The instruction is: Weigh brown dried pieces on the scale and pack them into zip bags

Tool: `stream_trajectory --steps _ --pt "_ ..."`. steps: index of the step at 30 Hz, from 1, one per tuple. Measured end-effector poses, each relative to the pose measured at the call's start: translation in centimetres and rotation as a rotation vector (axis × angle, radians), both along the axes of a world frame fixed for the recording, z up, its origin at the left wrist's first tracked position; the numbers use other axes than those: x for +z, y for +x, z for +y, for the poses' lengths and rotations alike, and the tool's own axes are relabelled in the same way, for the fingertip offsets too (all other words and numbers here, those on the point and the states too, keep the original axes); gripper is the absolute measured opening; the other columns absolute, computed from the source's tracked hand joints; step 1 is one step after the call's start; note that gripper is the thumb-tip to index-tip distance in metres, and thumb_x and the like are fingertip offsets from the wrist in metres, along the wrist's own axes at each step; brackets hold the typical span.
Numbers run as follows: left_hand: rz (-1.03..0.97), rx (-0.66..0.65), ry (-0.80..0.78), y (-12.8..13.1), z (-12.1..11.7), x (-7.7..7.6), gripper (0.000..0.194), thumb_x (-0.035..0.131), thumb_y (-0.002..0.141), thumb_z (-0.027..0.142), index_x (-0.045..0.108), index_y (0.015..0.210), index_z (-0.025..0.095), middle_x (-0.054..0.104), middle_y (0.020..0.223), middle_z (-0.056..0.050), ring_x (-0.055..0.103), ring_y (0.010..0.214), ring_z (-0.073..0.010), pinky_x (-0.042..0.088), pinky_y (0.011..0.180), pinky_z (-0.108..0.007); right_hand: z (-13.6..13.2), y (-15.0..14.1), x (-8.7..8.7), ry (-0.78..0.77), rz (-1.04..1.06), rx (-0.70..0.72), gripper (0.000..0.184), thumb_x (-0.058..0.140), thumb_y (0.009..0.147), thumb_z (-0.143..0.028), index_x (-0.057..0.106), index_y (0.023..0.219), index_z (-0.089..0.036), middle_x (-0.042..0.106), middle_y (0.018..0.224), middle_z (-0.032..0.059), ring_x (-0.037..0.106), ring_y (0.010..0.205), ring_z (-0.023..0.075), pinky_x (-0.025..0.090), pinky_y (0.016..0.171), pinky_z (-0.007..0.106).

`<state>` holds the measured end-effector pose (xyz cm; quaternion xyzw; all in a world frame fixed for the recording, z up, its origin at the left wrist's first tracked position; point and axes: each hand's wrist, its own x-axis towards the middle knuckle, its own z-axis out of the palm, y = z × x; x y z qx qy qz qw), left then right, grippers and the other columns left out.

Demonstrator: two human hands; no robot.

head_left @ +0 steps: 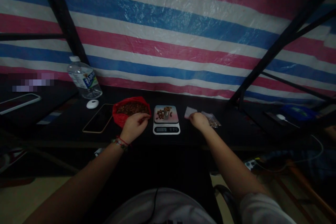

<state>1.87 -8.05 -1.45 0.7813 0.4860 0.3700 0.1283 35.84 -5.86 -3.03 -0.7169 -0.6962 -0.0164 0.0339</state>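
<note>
A white digital kitchen scale (166, 130) lies in front of me, its small display facing me. On its platform sit a small cup (167, 113) and several brown, bean-like pieces, some in the cup and some around it. My left hand (134, 126), with a beaded bracelet at the wrist, is at the right edge of a red bag (120, 120) full of brown pieces. Its fingertips are pinched; what they hold is too small to make out. My right hand (200, 121) grips the edge of a small whitish plastic bag (190, 112). Beside it lies a clear bag (214, 121) with brown pieces inside.
Left of the red bag lie a phone (99, 119) and a white rounded case (92, 104), with a plastic bottle (85, 78) behind. Another phone (19, 103) is far left. A striped sheet (162, 49) and dark metal posts (262, 59) stand behind the black table.
</note>
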Motion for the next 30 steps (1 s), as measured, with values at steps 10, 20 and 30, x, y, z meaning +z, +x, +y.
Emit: stream_trajectory --steps 10,20,30 --pt "-0.038 -0.054 0.151 0.8 -1.8 0.9 0.026 0.048 0.082 0.024 0.066 0.1 0.019 0.067 0.105 -0.007 0.059 0.101 -0.0205 0.045 0.094 -0.036 -2.8 -2.3 6.6 0.62 0.553 0.082 0.023 0.053 0.081 -0.032 0.07 0.083 -0.017 0.068 0.086 0.0086 0.062 0.084 0.0214 0.047 0.079 0.032" --pt "-0.068 -0.232 0.14 3.1 -5.6 2.0 0.024 0.063 0.079 0.039 0.061 0.094 0.02 0.066 0.089 -0.005 0.062 0.081 -0.0164 0.05 0.077 -0.028 -7.9 -13.0 5.5 0.215 1.162 0.29 0.016 0.064 0.072 -0.034 0.066 0.072 -0.018 0.067 0.07 0.0022 0.06 0.066 0.0156 0.045 0.062 0.025" --pt "-0.025 -0.289 -0.041 3.9 -5.7 1.1 0.009 0.062 0.079 0.027 0.067 0.079 0.019 0.065 0.069 0.0 0.057 0.06 -0.0107 0.042 0.056 -0.02 -8.7 -12.9 3.2 -0.092 1.277 0.275 0.02 0.069 0.068 -0.036 0.065 0.067 -0.016 0.06 0.059 -0.0017 0.05 0.054 0.0102 0.038 0.054 0.022"
